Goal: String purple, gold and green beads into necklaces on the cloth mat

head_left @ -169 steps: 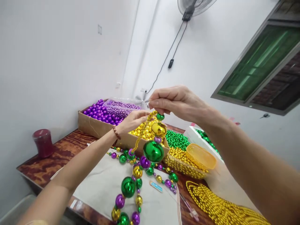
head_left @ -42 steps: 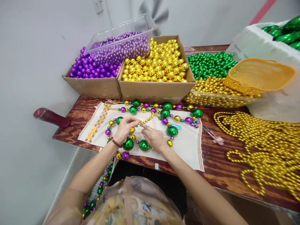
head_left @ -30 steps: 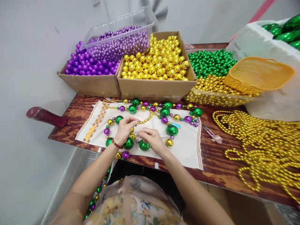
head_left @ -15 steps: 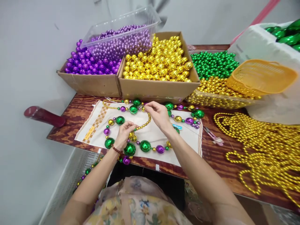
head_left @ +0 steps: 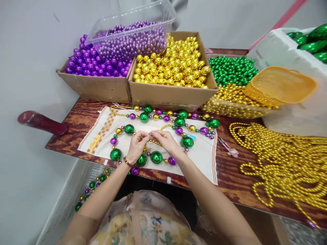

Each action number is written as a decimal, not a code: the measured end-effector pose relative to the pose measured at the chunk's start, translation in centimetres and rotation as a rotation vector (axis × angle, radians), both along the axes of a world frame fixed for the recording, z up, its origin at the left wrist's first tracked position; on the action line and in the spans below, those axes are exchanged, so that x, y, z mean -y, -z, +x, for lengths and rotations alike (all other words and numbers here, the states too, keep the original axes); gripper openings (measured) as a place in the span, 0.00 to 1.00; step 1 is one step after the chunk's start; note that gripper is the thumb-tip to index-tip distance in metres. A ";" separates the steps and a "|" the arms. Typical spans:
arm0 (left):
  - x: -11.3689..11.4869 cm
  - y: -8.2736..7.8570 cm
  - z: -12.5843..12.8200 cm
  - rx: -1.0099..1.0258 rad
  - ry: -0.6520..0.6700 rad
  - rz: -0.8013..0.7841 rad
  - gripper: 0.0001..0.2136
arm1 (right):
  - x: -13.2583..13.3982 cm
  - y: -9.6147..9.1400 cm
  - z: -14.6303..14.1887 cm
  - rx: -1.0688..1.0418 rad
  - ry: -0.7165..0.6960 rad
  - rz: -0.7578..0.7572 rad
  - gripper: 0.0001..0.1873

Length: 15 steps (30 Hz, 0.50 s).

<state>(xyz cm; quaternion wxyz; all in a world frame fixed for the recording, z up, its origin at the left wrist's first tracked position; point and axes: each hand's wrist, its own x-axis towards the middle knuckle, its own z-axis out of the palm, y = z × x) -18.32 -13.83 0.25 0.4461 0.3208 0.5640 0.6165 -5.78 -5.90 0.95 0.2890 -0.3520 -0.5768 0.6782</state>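
My left hand and my right hand meet fingertip to fingertip over the white cloth, both closed in a pinch. Between them is the end of a bead necklace; its gold bead strand shows beside my right fingers. Any thread at the fingertips is too fine to make out. The necklace's large green beads, purple beads and gold beads curve over the cloth below my hands. A second bead necklace lies in two rows along the cloth's far edge.
Cardboard boxes of purple beads and gold beads stand behind the cloth. A clear tub rests on top of them. At right are an orange basket, snips and gold bead strands. A dark red bottle-like object sits left.
My right hand has come down and toward my left hand, so their fingertips now meet. My left hand has shifted slightly right. The view has moved a little.
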 end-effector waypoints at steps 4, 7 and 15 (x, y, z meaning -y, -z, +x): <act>-0.1 0.3 0.3 -0.019 0.001 0.012 0.10 | 0.7 0.9 -1.4 -0.053 0.159 -0.057 0.15; -0.1 0.5 0.2 0.009 -0.009 0.020 0.10 | 1.1 1.4 -1.7 -0.082 0.280 -0.073 0.15; -0.6 -0.2 -1.4 0.055 0.135 0.040 0.12 | 2.1 3.4 -1.3 -0.038 0.376 -0.118 0.18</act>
